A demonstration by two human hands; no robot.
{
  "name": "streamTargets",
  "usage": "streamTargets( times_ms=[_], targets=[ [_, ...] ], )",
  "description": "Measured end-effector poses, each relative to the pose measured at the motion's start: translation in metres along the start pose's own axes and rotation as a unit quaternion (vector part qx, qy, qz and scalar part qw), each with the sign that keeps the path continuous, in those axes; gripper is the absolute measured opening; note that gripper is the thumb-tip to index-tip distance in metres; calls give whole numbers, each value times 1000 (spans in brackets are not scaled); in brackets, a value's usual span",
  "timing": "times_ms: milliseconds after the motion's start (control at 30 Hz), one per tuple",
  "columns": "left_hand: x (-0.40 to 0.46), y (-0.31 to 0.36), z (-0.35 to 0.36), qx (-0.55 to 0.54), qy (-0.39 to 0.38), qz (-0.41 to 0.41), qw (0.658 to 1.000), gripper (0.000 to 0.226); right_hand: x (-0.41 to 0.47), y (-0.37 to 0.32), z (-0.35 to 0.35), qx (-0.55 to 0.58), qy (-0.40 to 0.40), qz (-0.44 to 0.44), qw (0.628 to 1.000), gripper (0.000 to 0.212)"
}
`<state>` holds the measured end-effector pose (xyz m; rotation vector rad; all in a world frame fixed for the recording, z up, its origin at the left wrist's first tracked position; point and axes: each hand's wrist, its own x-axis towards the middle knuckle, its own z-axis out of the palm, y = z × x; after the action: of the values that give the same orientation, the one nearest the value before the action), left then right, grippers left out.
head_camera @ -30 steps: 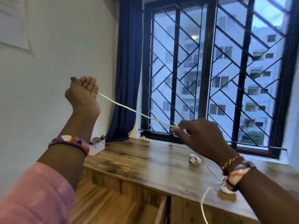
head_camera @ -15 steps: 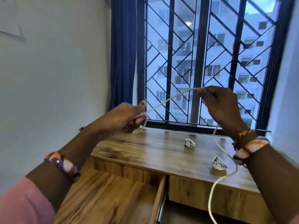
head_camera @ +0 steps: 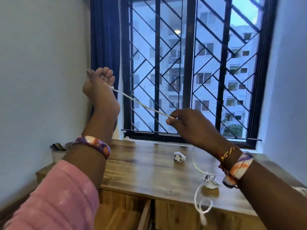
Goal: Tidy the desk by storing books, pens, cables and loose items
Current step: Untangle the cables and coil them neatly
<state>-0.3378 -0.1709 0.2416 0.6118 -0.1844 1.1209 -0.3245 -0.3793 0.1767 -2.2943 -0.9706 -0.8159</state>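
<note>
A thin white cable [head_camera: 142, 105] is stretched taut in the air between both hands, above the wooden desk [head_camera: 146, 173]. My left hand [head_camera: 99, 87] is raised high at the left, fist closed around one end. My right hand [head_camera: 186, 120] pinches the cable lower and to the right. The rest of the cable drops behind my right wrist, crosses the desk and hangs in a loop [head_camera: 202, 208] over the front edge. Two crumpled paper balls lie on the desk, one in the middle [head_camera: 179, 157], one near the front right [head_camera: 211, 181].
A drawer [head_camera: 131, 216] under the desk stands open at the bottom centre. A white box [head_camera: 58, 154] with dark items sits at the left by the wall. A barred window and a blue curtain [head_camera: 106, 35] rise behind the desk. Another small white cord [head_camera: 127, 138] lies on the sill.
My left hand has swung up and out to the left, and my right hand has dropped lower, pulling the cable from a slack arc into a straight taut line.
</note>
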Motion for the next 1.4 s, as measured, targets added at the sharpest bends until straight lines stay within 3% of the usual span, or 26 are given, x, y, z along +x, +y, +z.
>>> streamTargets(
  times_ms=[33,67,133,200,233,267,333,367,433,500,533,600,667,800,900,967,1000,1033,1067,1100,1133,1167,1200,1267,1300,1400],
  targets=[
    [4,-19,-2,112,-6,85,990,41,6,8,-2,-14,8,-5,1000,30],
    [9,-37,-6,240,-35,183,953,42,13,16,-5,-29,15,-10,999,28],
    [10,-68,-15,492,-159,342,785,46,27,34,-12,-56,37,-23,997,27],
    [3,-90,-19,626,-273,412,602,49,40,58,-18,-61,69,-33,995,29],
    [-1,-99,-20,645,-314,414,560,50,46,71,-21,-54,86,-33,994,30],
    [-7,-106,-20,645,-343,407,548,51,52,85,-23,-47,102,-34,993,31],
    [-19,-124,-17,622,-394,370,566,52,66,108,-25,-33,122,-36,991,32],
    [-25,-133,-13,603,-417,322,599,50,74,119,-25,-21,127,-36,991,29],
    [-36,-142,2,520,-444,125,719,45,93,137,-23,3,134,-37,990,29],
    [-39,-147,17,335,-441,-137,822,43,109,150,-17,26,144,-40,988,30],
    [-36,-149,24,198,-438,-237,844,41,117,156,-13,38,147,-44,987,31],
    [-21,-159,39,-61,-405,-323,853,37,132,166,-4,56,138,-47,988,35],
    [-1,-174,56,-219,-331,-329,857,42,146,172,6,54,91,-52,993,38],
    [54,-205,79,-363,-156,-271,878,40,184,185,24,72,-30,-44,996,21],
    [104,-234,82,-295,-44,-106,948,34,211,200,30,76,-89,-42,992,16],
    [129,-264,83,-123,-3,50,991,33,224,211,34,45,-87,-65,993,17],
    [140,-281,81,16,-10,172,985,35,232,217,38,27,-78,-80,993,16],
    [148,-297,78,186,-25,316,930,36,238,223,41,5,-64,-94,994,16],
    [154,-311,72,349,-59,445,822,37,244,230,45,-21,-43,-106,993,17],
    [156,-322,66,474,-98,541,688,38,250,238,48,-45,-10,-117,992,18],
    [156,-329,61,544,-129,592,580,36,256,246,48,-61,30,-123,990,20],
    [153,-334,56,578,-167,599,528,35,262,254,48,-66,67,-129,987,21],
    [150,-339,52,592,-207,585,514,35,267,262,46,-64,95,-133,985,21],
    [140,-349,48,604,-300,494,548,42,277,274,44,-61,125,-139,980,21],
    [132,-351,48,599,-350,414,589,48,281,279,43,-62,133,-143,979,22],
    [112,-339,62,430,-452,93,776,50,296,284,47,-44,145,-145,978,29]
  ],
)
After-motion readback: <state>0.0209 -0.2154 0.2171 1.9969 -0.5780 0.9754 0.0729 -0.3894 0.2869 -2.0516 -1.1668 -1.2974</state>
